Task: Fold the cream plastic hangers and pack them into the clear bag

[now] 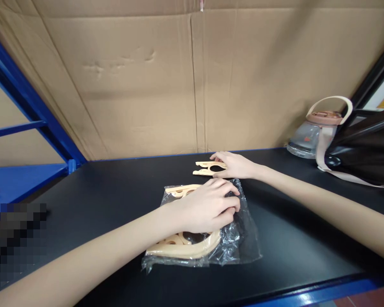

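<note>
A clear plastic bag (243, 238) lies on the black tabletop (115, 196) with beige plastic hanger-like pieces (185, 249) inside it. My left hand (208, 207) rests on top of the bag, fingers curled and pressing on the plastic and the pieces under it. Farther back, my right hand (235, 165) has its fingers closed around the end of another beige plastic piece (205, 168) that lies on the table outside the bag.
A clear water bottle with a pink lid and strap (316, 132) lies at the back right beside a black bag (368, 149). Brown cardboard (179, 76) forms the back wall. A blue metal rack frame (28, 111) stands at left. The table's blue front edge (307, 294) is close.
</note>
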### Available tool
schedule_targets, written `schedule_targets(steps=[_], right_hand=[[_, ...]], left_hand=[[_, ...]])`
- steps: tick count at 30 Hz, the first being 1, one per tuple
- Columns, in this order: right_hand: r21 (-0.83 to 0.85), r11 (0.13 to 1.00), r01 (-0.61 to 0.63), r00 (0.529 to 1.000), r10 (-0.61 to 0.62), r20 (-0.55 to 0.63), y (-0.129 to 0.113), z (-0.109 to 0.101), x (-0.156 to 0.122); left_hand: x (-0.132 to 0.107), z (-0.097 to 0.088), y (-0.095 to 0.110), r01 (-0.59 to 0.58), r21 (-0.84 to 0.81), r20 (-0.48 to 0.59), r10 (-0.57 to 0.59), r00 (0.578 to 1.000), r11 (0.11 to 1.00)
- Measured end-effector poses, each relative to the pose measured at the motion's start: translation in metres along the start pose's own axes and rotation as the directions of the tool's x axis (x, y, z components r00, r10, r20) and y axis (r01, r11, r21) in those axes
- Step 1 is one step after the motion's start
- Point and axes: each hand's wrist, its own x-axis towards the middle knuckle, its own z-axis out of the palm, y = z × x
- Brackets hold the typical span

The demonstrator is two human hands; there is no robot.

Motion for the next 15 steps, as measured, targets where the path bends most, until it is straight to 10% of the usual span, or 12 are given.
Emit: schedule_targets(steps=[15], right_hand=[[0.114,0.973,-0.203,0.979,0.203,0.005,0.000,-0.079,-0.093]], left_hand=[[-0.004,-0.020,0.004,0.071,-0.245,-0.117,-0.102,0.988,0.967]])
